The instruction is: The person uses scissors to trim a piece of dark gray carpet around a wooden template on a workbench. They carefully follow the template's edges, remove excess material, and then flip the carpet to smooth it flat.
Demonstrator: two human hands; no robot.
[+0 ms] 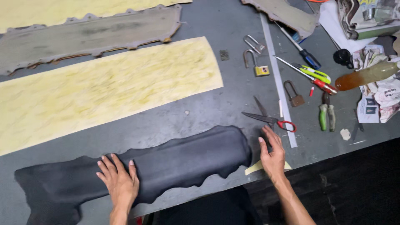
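Observation:
A long dark piece of leather (pixel 179 160) with wavy edges lies along the near edge of the grey table (pixel 200 112). My left hand (pixel 119 181) rests flat on its left-middle part, fingers spread. My right hand (pixel 273 154) lies open on the table just beside the leather's right end, fingers pointing away from me. It holds nothing. Red-handled scissors (pixel 268 118) lie open just beyond my right fingertips. A small pale scrap (pixel 260 167) peeks out under my right palm.
A large yellow foam sheet (pixel 104 89) and a grey shaped panel (pixel 87 35) lie farther back. To the right are two padlocks (pixel 258 66), a brown padlock (pixel 295 96), screwdrivers (pixel 310 75), green pliers (pixel 326 114), an amber bottle (pixel 366 75), and crumpled newspaper (pixel 383 91).

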